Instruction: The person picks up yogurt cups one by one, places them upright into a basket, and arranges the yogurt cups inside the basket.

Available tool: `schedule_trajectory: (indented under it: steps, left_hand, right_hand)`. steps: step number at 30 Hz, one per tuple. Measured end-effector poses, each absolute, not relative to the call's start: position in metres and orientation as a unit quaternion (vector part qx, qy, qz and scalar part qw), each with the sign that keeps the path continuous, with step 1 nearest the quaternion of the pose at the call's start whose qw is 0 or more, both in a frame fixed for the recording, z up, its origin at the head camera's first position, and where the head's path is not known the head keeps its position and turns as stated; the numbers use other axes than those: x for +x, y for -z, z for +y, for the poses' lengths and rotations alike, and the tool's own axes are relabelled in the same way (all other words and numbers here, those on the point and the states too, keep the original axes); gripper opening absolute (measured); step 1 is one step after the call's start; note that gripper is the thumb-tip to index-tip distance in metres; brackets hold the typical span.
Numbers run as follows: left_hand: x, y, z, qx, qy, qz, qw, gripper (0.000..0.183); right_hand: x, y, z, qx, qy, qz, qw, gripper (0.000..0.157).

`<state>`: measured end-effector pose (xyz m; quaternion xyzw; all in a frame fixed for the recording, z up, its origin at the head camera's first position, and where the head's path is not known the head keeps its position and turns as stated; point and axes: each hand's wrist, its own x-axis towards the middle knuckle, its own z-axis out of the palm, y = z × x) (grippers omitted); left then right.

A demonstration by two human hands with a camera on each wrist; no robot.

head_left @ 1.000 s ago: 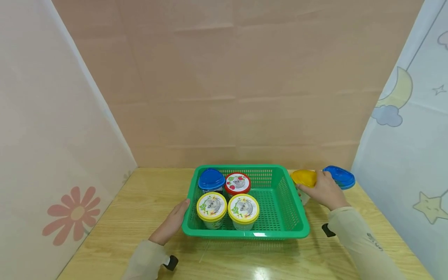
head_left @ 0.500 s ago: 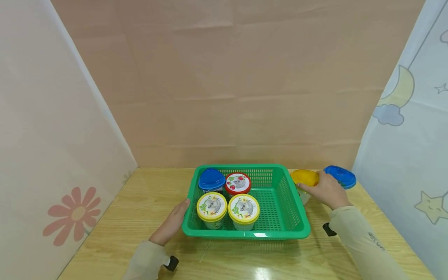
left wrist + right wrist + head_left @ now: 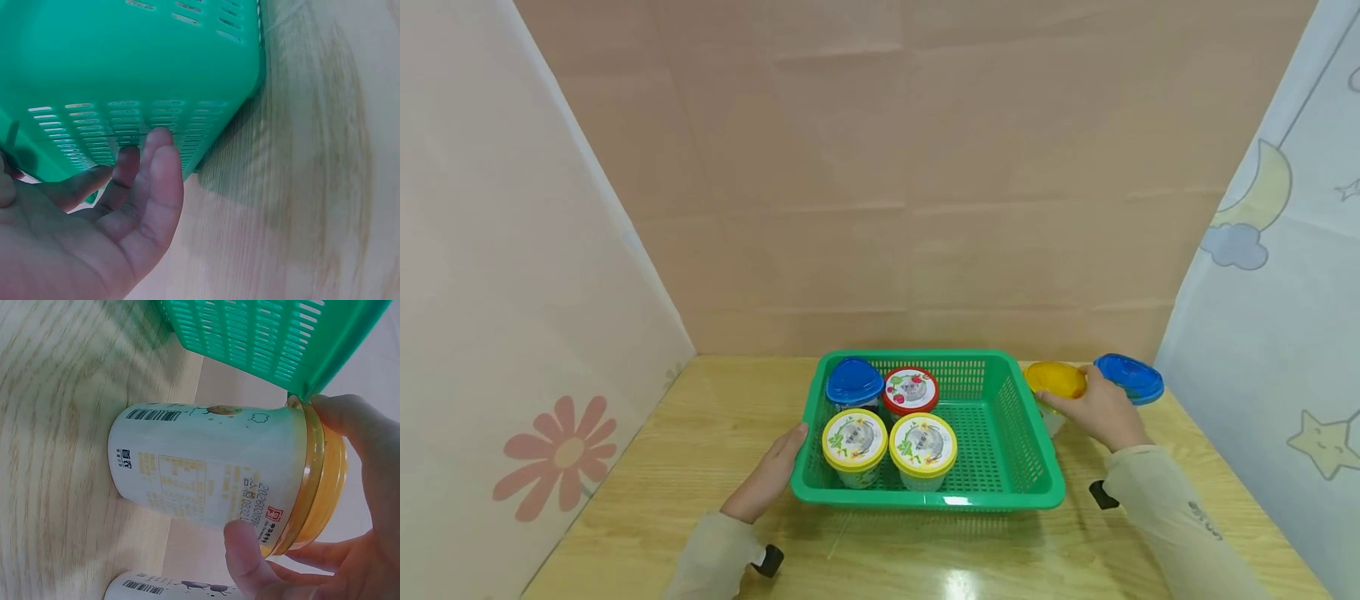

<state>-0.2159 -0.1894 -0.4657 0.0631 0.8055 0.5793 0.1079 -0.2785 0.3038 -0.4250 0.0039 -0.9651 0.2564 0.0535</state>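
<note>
A green plastic basket sits on the table in front of me, with several lidded yogurt cups in its left half. My left hand holds the basket's left side, thumb at the rim and fingers against the slotted outer wall. Just right of the basket, my right hand pinches a white yogurt cup by its amber-yellow lid. That cup stands upright, its base apparently on the table, close to the basket's rim. The right fingertips are partly hidden in the head view.
Behind the right hand stands a blue-lidded cup. Inside the basket are a blue-lidded cup, a red-lidded cup and two yellow-lidded cups, left and right. Cloth walls enclose the wooden table.
The right hand and the yellow-lidded cup have barely moved, with more of the lid showing than one second ago. The left hand and basket stay in place.
</note>
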Motion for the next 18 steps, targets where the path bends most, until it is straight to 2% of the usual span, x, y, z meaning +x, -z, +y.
schedule_trajectory:
  steps: [5,18]
  left_hand:
    - [-0.2179,0.4658,-0.1902,0.083,-0.583,0.8,0.112,0.063]
    - [-0.2175,0.4647,-0.1926,0.104,-0.583,0.797,0.12,0.062]
  right_hand:
    - [-0.2769,0.4252,0.3039,-0.001,-0.264,-0.963,0.047,0.108]
    - [-0.278,0.4222,0.3037,0.004,-0.243,-0.967,0.079,0.106]
